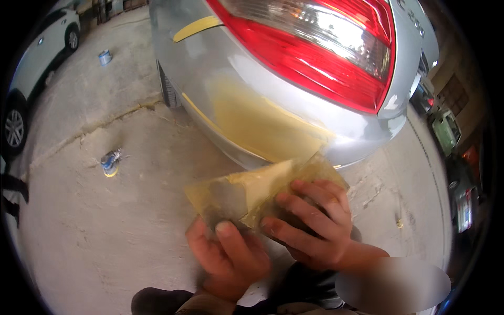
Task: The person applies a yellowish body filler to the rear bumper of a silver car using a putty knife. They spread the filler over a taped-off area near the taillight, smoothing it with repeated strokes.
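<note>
Head cam, looking down: both hands are on a yellowish, dusty sheet that looks like sandpaper [260, 189], right in front of the lower edge of a silver car's rear bumper [296, 102]. Left hand [233, 260] is pinching the sheet's lower edge, thumb on top next to a worn grey patch. Right hand [317, 226] has its fingers bent and spread over the other end, gripping it, and that end is pretty grimy. Can't tell if the sheet actually touches the bumper, since its top edge just overlaps it from here.

Bumper's got a big smear of yellow filler [257, 121] below the red and clear tail light [325, 58], plus a smaller yellow strip [197, 29] up near the light's left corner. On the concrete floor [147, 215] off to the left there's a blue tin [105, 57] and, nearer, some small blue-and-yellow thing [111, 163], too small to make out. White car [47, 50] parked far left, green car [445, 128] over on the right.
</note>
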{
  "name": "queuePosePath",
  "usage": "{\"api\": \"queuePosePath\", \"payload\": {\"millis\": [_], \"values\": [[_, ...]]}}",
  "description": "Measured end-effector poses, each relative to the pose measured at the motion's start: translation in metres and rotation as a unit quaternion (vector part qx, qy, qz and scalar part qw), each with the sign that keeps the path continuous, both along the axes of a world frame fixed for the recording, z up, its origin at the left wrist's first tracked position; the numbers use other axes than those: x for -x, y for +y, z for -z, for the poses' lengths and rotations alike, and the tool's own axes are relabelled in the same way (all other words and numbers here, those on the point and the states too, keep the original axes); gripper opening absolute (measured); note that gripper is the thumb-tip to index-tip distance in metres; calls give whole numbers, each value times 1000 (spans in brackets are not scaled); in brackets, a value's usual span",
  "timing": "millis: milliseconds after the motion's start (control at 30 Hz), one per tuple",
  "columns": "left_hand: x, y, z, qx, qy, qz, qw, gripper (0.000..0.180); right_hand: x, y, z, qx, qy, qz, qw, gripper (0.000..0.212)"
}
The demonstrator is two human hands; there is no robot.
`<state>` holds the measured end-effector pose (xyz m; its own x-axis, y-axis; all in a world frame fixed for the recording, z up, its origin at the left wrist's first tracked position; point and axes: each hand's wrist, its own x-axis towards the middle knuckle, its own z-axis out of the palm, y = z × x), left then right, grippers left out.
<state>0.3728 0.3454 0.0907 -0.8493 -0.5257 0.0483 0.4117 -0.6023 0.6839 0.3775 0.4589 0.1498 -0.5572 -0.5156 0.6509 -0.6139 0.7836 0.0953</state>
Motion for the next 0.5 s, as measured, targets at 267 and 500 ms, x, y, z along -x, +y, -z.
{"api": "queuePosePath", "payload": {"millis": [267, 500], "values": [[71, -129, 22, -15, 44, -420, 907, 29, 50, -1, -21, -286, 125, 32, 950, 31], [76, -157, 35, -67, 78, -392, 914, 26, 123, -37, -31, -408, 192, 13, 893, 27]]}}
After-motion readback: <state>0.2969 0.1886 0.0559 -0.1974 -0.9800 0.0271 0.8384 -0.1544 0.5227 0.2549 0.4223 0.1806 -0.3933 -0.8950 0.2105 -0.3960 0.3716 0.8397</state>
